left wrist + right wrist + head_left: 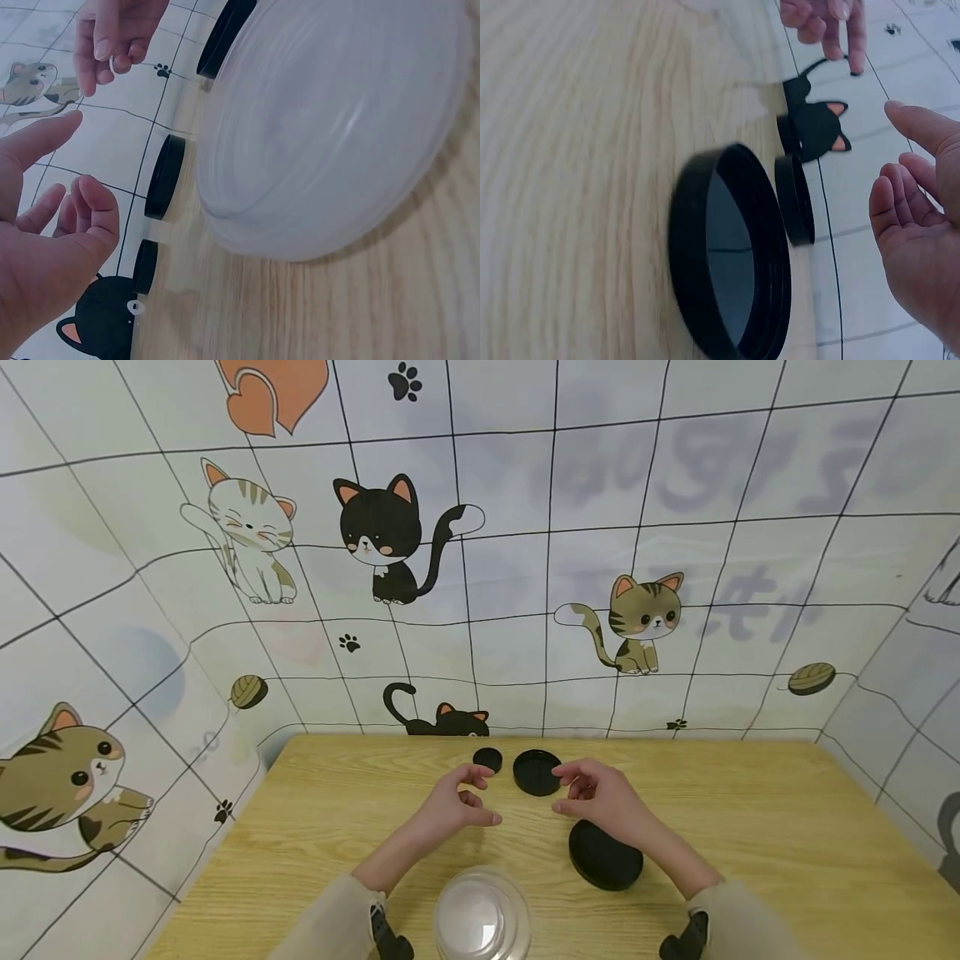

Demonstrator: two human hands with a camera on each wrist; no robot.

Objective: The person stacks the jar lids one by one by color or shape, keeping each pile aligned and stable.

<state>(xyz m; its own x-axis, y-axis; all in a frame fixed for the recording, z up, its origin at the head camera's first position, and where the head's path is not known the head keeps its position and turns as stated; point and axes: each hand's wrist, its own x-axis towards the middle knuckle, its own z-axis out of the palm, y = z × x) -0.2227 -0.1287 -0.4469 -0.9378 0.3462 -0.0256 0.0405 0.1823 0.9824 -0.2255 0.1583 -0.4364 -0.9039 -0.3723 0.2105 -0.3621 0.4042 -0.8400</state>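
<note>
Both hands hang in the air above the table, holding nothing, fingers loosely bent and thumbs apart from them. My left hand [457,806] is nearest the small round black lid [487,761]. My right hand [603,793] hovers between the medium black lid [536,773] and the large black lid [604,858], partly covering the large one in the head view. In the right wrist view the large lid [731,277] lies with its hollow, ridged inside upward. A clear round plastic container [472,914] with concentric rims stands close to me, between the forearms; it fills much of the left wrist view.
The light wooden table [750,827] meets a cloth backdrop [510,568] printed with cats and grid lines behind it and at both sides. The small and medium lids lie near the far table edge.
</note>
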